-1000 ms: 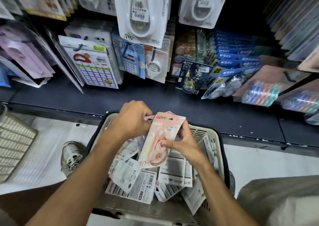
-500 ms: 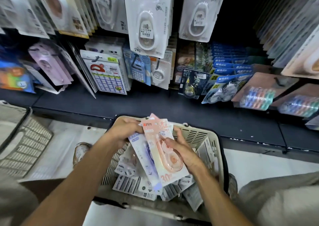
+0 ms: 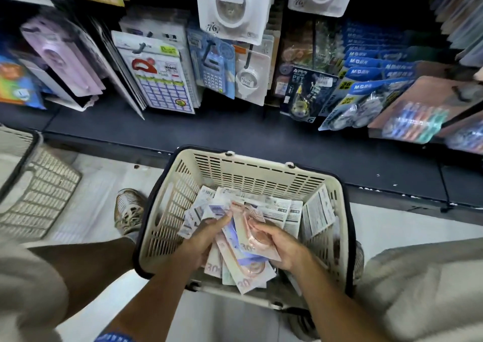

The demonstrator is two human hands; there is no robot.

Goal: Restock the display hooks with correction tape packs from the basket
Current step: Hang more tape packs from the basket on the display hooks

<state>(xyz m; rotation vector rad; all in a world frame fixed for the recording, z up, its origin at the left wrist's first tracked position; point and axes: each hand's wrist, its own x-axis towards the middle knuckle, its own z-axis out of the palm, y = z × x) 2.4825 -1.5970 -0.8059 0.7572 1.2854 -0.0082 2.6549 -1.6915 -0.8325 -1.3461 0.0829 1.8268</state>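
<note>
A cream plastic basket (image 3: 251, 170) stands on the floor below me, holding several loose correction tape packs (image 3: 277, 209) lying face down. Over its near half I hold a fanned bundle of pink and lilac packs (image 3: 241, 268). My left hand (image 3: 201, 239) grips the bundle from the left. My right hand (image 3: 279, 245) pinches the top pink pack (image 3: 251, 233) from the right. Above the dark shelf, display hooks carry hanging packs, among them white correction tape packs (image 3: 232, 7).
A second cream basket (image 3: 31, 192) lies at the left on the white floor. My shoe (image 3: 129, 211) is just left of the basket. The dark shelf ledge (image 3: 235, 135) runs across ahead. Blue stationery packs (image 3: 366, 85) and colourful blister packs (image 3: 415, 114) hang at right.
Both hands have drawn back toward me and lower over the basket's near side with the packs. The bundle has grown from one pink pack to several fanned ones. The view has tilted.
</note>
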